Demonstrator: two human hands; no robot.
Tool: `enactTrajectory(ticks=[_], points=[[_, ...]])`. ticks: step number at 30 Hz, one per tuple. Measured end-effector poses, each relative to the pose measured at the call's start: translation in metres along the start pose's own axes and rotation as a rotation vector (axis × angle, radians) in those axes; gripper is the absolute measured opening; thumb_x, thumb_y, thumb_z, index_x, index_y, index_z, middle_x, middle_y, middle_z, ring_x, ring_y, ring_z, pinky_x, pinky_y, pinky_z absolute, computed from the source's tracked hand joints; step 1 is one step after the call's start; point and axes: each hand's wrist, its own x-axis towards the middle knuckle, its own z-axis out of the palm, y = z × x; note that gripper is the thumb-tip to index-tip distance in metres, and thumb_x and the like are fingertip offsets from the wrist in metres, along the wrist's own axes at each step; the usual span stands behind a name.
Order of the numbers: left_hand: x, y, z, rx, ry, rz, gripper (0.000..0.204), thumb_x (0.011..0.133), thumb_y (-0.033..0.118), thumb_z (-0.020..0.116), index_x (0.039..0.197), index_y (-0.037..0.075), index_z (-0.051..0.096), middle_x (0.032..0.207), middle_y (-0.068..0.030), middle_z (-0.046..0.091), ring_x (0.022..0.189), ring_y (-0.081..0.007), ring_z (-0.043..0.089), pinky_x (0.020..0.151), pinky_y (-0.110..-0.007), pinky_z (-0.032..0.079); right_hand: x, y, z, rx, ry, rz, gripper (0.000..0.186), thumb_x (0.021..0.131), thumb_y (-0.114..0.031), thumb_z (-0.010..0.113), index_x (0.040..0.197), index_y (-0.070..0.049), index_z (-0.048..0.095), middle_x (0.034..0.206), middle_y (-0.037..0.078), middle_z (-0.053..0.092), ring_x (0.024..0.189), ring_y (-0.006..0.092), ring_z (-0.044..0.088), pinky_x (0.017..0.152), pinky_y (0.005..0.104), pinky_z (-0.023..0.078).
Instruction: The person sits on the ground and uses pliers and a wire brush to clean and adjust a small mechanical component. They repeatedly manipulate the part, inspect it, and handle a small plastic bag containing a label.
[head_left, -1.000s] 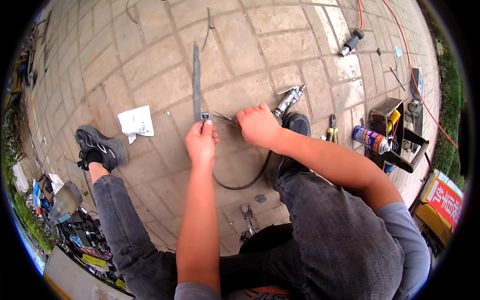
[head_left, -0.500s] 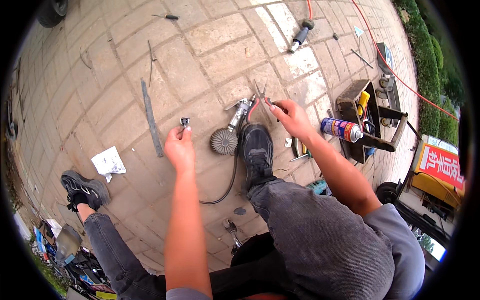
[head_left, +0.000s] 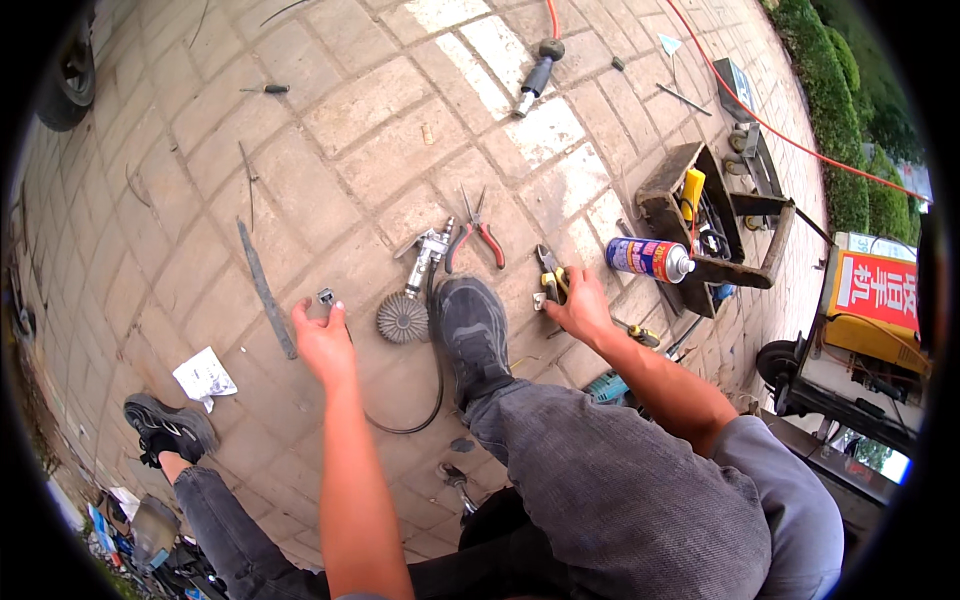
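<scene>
Between the thumb and fingers of my left hand (head_left: 326, 346) is a small metal clip (head_left: 325, 297), its exact kind too small to tell. My right hand (head_left: 582, 308) is down at the paving, its fingers closed on the yellow-and-black handles of some cutting pliers (head_left: 546, 258). Red-handled needle-nose pliers (head_left: 474, 236) lie on the bricks with their jaws pointing away from me. Left of them is a tyre inflator (head_left: 425, 262) with a round ribbed gauge (head_left: 404, 318) and a black hose (head_left: 437, 385). My shoe (head_left: 470, 330) stands beside the inflator.
A wooden toolbox (head_left: 655, 200) stands at the right, with a spray can (head_left: 645, 257) against its near side. A grey strip (head_left: 265, 288) and a crumpled white packet (head_left: 205, 376) lie at the left. Farther off are an air tool (head_left: 538, 80) and a red hose (head_left: 745, 105).
The red-handled needle-nose pliers have left my right hand and now lie on the paving. My right hand has moved down onto the yellow-handled pliers. My left hand still holds the clip.
</scene>
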Motion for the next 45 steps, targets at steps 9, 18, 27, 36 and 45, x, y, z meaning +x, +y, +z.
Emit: enactTrajectory(ticks=[9,18,27,36,45], points=[[0.006,0.003,-0.007,0.19,-0.103,0.165,0.044,0.084,0.019,0.07,0.125,0.009,0.057,0.071,-0.0128,0.065,0.062,-0.0277,0.06,0.062,-0.04,0.046,0.041,-0.116,-0.012,0.267,-0.02,-0.059,0.077,0.074,-0.055,0.072,0.12,0.003,0.05,0.12,0.023,0.052,0.115,0.038,0.05,0.092,0.0486,0.045],[0.015,-0.007,-0.001,0.231,-0.131,0.321,0.042,0.087,0.016,0.066,0.128,0.011,0.056,0.081,-0.0147,0.067,0.069,-0.0318,0.062,0.064,-0.043,0.046,0.058,-0.131,0.016,0.332,0.018,-0.002,0.049,0.078,-0.022,0.068,0.116,0.0,0.046,0.112,0.023,0.051,0.106,0.0414,0.052,0.086,0.0493,0.046],[0.028,-0.022,-0.005,0.322,0.0,0.671,0.036,0.082,0.012,0.07,0.116,0.003,0.061,0.09,-0.0147,0.061,0.078,-0.0322,0.059,0.072,-0.041,0.048,0.046,-0.149,-0.006,0.244,0.018,-0.015,0.056,0.078,-0.037,0.074,0.114,-0.002,0.048,0.113,0.021,0.052,0.105,0.0389,0.054,0.083,0.0508,0.048],[0.031,-0.013,-0.008,-0.173,-0.161,0.194,0.028,0.085,0.014,0.069,0.107,-0.002,0.062,0.079,-0.0086,0.064,0.072,-0.0187,0.059,0.067,-0.033,0.048,0.063,-0.156,0.009,0.315,0.045,-0.023,0.059,0.079,-0.04,0.073,0.116,0.0,0.049,0.116,0.02,0.051,0.113,0.0387,0.05,0.09,0.0493,0.046],[0.03,-0.028,-0.024,-0.223,-0.209,0.161,0.029,0.089,0.01,0.063,0.116,0.001,0.06,0.089,-0.0078,0.061,0.073,-0.0153,0.057,0.069,-0.03,0.048,0.085,-0.17,0.004,0.132,0.057,0.002,0.052,0.079,-0.036,0.07,0.114,-0.001,0.052,0.116,0.021,0.052,0.112,0.0381,0.05,0.089,0.0537,0.044]])
